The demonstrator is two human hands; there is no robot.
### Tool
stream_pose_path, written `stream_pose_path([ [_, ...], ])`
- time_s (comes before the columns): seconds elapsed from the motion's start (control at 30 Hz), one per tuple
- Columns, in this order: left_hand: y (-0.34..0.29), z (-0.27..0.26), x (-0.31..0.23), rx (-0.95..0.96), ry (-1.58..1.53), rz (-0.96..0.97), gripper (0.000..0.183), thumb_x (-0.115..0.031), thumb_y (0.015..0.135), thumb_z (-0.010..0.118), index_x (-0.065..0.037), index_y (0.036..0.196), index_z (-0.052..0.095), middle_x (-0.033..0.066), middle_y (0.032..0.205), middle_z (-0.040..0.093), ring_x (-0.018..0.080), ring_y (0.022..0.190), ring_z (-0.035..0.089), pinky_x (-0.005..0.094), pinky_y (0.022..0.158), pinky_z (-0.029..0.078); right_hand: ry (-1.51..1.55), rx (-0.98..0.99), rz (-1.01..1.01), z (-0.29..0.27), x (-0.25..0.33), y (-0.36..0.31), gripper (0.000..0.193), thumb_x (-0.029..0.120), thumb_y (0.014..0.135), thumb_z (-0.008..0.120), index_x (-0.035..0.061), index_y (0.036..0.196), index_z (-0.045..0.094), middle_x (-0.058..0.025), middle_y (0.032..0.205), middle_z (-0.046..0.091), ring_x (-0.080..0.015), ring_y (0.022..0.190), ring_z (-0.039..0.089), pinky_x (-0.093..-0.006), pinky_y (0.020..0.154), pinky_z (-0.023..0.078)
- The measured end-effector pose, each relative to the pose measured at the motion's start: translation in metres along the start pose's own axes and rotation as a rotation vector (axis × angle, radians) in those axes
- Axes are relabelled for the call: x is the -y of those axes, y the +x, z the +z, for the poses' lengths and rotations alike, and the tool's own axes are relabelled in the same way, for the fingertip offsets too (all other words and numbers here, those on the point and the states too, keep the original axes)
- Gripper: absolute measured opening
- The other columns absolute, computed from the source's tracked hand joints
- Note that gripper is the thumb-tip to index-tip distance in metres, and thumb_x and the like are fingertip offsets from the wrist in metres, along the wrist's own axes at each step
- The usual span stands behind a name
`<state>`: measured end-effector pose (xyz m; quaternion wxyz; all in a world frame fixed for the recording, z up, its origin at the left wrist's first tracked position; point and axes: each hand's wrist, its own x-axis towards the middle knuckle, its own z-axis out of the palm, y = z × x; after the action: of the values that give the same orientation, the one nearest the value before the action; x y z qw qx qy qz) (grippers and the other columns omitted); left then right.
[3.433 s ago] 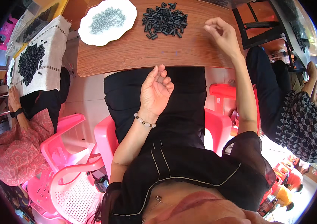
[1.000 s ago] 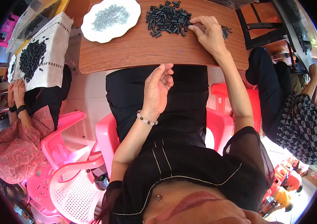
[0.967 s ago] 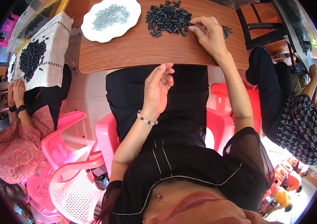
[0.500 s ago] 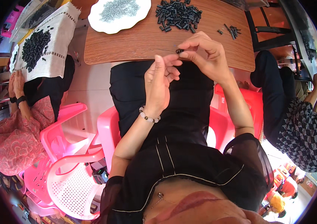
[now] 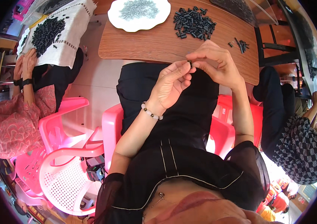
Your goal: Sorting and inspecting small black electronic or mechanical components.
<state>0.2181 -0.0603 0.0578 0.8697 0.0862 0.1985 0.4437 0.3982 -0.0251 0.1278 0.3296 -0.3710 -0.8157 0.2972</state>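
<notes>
Just off the near edge of the brown wooden table [image 5: 139,48], both my hands meet at a small dark cylindrical part [image 5: 190,63]. My left hand [image 5: 170,84] pinches it between thumb and fingertips, the other fingers curled. From the right, my right hand [image 5: 222,67] has thumb and forefinger closed on the same part, which they mostly cover. Beyond them lies a pile of black cylindrical parts [image 5: 194,23]. A white wavy-rimmed plate [image 5: 113,20] to its left bears many tiny silvery pieces [image 5: 139,9]. A few dark slim parts [image 5: 242,45] lie toward the table's right side.
At the left, a person's hands [image 5: 25,65] rest by a white cloth [image 5: 63,52] with another black pile [image 5: 48,33]. A second person [image 5: 302,145] sits at the right. A pink plastic chair [image 5: 65,179] stands to my left. A clear-sided container [image 5: 255,11] sits at the far right.
My left hand has gone from open to pinching the small dark part alongside my right hand. The view has shifted, so the table appears farther right.
</notes>
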Motion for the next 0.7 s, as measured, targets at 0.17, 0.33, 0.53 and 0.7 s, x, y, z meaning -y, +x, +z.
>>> stream_pose_path([
  [0.17,0.002,0.000,-0.005,-0.001,-0.001,0.001,0.025,-0.014,0.089,0.066,-0.004,0.112,0.062,0.0001,0.087,0.064,0.0049,0.072,0.058,0.0194,0.066,0.050,-0.038,-0.063,0.123,-0.002,-0.017,0.031,0.014,0.011,0.085,0.068,0.0054,0.097,0.070,-0.0040,0.081,0.066,-0.0121,0.073,0.057,-0.0281,0.066,0.047],
  [0.33,-0.001,0.003,-0.003,-0.052,0.025,0.023,0.029,-0.015,0.089,0.066,-0.002,0.115,0.061,0.0002,0.087,0.060,0.0076,0.075,0.055,0.0202,0.069,0.048,-0.231,0.011,0.099,0.007,-0.042,0.096,0.018,0.018,0.087,0.066,0.0035,0.096,0.070,-0.0059,0.084,0.067,-0.0123,0.076,0.061,-0.0271,0.067,0.047],
  [0.53,-0.001,0.003,-0.005,-0.075,-0.013,0.044,0.028,-0.017,0.090,0.066,-0.003,0.114,0.062,0.0002,0.089,0.061,0.0069,0.075,0.055,0.0193,0.069,0.048,-0.356,0.039,-0.023,0.042,-0.068,0.151,0.017,0.018,0.083,0.067,0.0040,0.091,0.070,-0.0115,0.077,0.069,-0.0231,0.071,0.066,-0.0331,0.068,0.050],
  [0.7,0.001,-0.001,-0.008,-0.063,-0.043,0.052,0.025,-0.019,0.089,0.068,-0.005,0.110,0.063,-0.0002,0.090,0.065,0.0043,0.073,0.057,0.0183,0.068,0.049,-0.602,0.061,0.047,0.054,-0.071,0.166,0.014,0.022,0.081,0.068,0.0092,0.085,0.071,-0.0083,0.076,0.069,-0.0247,0.073,0.066,-0.0365,0.067,0.051],
])
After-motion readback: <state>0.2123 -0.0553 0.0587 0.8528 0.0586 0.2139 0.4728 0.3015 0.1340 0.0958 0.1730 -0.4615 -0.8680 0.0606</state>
